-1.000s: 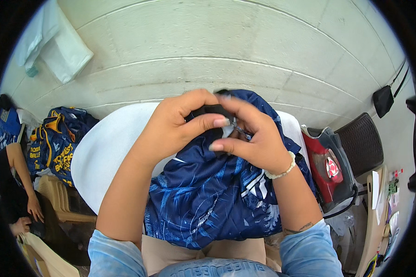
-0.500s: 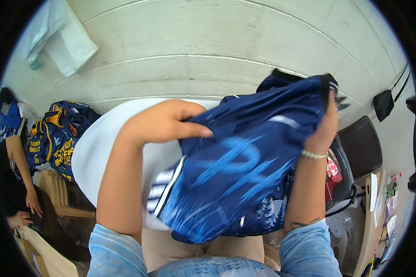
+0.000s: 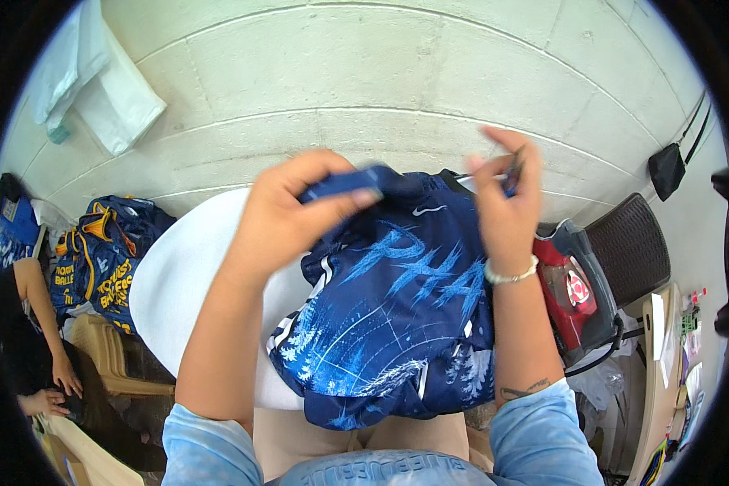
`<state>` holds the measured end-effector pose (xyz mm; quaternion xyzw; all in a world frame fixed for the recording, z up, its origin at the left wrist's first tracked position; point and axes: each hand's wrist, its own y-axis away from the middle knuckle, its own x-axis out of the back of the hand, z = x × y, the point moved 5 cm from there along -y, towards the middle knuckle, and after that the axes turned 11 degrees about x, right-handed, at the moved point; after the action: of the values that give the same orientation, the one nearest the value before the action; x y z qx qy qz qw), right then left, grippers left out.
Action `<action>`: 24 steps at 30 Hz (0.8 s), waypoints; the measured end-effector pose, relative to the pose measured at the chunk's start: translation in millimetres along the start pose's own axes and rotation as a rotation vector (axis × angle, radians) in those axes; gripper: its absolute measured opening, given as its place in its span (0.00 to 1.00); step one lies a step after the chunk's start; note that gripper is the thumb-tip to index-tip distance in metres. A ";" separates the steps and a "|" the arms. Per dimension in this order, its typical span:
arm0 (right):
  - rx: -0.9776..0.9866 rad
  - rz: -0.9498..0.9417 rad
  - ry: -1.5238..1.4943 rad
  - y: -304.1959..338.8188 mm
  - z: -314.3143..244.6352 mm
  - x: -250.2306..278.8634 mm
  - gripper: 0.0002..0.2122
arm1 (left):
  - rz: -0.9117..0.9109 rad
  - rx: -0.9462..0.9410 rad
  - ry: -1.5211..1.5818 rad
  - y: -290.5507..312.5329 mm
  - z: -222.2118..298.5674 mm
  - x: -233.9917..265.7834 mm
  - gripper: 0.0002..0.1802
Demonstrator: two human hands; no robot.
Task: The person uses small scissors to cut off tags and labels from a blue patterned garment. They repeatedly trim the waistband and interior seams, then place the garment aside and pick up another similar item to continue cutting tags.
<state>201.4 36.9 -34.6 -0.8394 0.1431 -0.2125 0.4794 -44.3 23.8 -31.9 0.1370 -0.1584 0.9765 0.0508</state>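
Both hands' fingers (image 3: 344,185) pinch the blue jersey (image 3: 397,308).

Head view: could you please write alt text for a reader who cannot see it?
Two bare hands, left hand and right hand, hold up a dark blue jersey over a white ironing board. A red iron sits to the right.

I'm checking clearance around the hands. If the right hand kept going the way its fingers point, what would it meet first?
The right hand points up and away, toward the pale block wall. Nothing else shows in that line, though depth is unclear.
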 end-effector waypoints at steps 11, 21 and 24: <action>0.333 -0.325 -0.299 24.7 -50.5 -41.9 0.11 | -0.348 0.133 -0.204 3.4 -4.5 16.2 0.19; -0.267 0.034 -0.215 29.9 -15.7 -35.4 0.17 | -0.133 0.264 0.206 -4.8 -37.9 36.0 0.19; 0.069 -0.028 -0.024 28.7 -41.4 -33.1 0.22 | -0.284 0.152 0.381 -6.8 -29.8 33.9 0.14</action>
<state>151.1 6.4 -48.1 -0.8266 0.1183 -0.2139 0.5069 -83.3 41.8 -47.5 -0.0251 -0.0512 0.9769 0.2060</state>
